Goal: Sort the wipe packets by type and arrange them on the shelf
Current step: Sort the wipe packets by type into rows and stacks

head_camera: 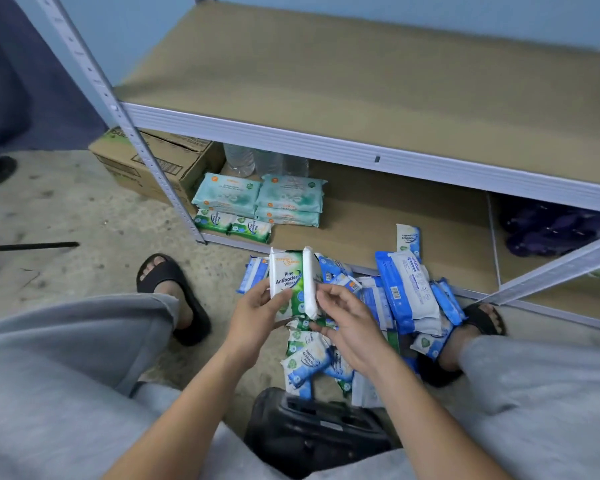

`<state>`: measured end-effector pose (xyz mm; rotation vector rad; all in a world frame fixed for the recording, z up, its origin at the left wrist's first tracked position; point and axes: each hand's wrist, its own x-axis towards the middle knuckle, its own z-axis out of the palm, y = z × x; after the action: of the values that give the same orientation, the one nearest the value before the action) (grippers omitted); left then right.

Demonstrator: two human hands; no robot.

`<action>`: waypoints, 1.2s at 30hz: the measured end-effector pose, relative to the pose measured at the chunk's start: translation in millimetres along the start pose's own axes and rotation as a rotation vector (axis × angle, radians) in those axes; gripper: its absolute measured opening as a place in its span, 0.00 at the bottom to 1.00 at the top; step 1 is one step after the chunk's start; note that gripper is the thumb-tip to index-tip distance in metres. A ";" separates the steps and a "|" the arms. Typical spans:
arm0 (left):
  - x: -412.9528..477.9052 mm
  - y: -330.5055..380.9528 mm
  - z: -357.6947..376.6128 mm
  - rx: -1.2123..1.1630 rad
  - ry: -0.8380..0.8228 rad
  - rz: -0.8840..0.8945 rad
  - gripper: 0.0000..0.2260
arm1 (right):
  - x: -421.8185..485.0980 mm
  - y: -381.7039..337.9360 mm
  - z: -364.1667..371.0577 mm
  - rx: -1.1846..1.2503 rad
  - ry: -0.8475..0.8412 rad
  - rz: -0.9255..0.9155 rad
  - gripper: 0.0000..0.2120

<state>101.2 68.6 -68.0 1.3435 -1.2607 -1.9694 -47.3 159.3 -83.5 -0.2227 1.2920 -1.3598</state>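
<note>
Fingers of the left hand (257,313) curl round a green Pine Antibacterial packet (286,278), upright above the floor. The right hand (347,323) pinches a second packet (310,282) pressed against it, seen edge-on so its label is hidden. Both hang over the unsorted pile (402,296) of mostly blue packets, which spills from the floor onto the front lip of the lower shelf (378,207). At the left end of that shelf stand 2 stacks of teal packets (257,197) with 2 green packets (232,226) side by side in front of them

The likeliest slip is a sorting one. Some blue-and-white packets in the pile carry a similar antibacterial label, so a hidden face could send the wrong type to the green row. The wrappers look slick and soft, so 2 pressed together in a light grip may slide apart and drop back into the pile. The green row sits right at the shelf edge, beside the upright post (160,174), and a careless reach could nudge it onto the floor
</note>
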 end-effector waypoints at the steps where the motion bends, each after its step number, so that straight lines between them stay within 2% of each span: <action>1: 0.1 1.3 -0.6 -0.010 -0.005 0.000 0.08 | 0.7 0.8 0.9 0.014 0.022 -0.005 0.07; 3: 1.0 3.2 -0.5 -0.019 -0.025 -0.001 0.09 | 2.8 0.5 1.9 0.035 0.072 -0.008 0.07; 8: 1.2 1.2 1.5 -0.050 -0.054 -0.031 0.10 | 5.4 -5.7 -3.3 0.003 0.084 -0.010 0.25; 10: 2.6 -2.1 0.8 -0.065 -0.052 -0.049 0.10 | 5.0 -7.0 -5.3 -0.015 0.082 -0.001 0.29; 13: 4.3 -5.4 1.3 -0.081 -0.054 -0.070 0.11 | 4.7 -7.1 -5.4 -0.037 0.092 0.016 0.27; 16: 5.5 -3.9 2.3 -0.075 -0.051 -0.085 0.12 | 6.6 -6.0 -8.1 -0.043 0.107 0.034 0.29; 19: 7.6 -2.6 1.5 -0.040 -0.057 -0.098 0.18 | 8.4 -8.0 -12.6 -0.097 0.121 0.016 0.31; 23: 12.5 -5.0 -3.0 0.014 0.002 -0.118 0.23 | 7.8 -14.0 -16.1 -0.112 0.165 -0.019 0.20; 28: 18.4 -8.9 -9.6 0.103 0.145 -0.086 0.15 | 6.8 -18.8 -15.6 -0.201 0.301 -0.056 0.10; 32: 24.1 -9.3 -14.9 0.035 0.186 -0.065 0.10 | 9.5 -17.7 -18.9 -0.266 0.383 -0.095 0.17; 36: 28.4 -10.2 -16.4 -0.049 0.221 -0.048 0.16 | 11.3 -19.2 -20.8 -0.251 0.423 -0.137 0.30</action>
<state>105.0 44.9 -92.6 1.5316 -1.0799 -1.8123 -77.6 155.7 -82.7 -0.2038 1.8336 -1.4053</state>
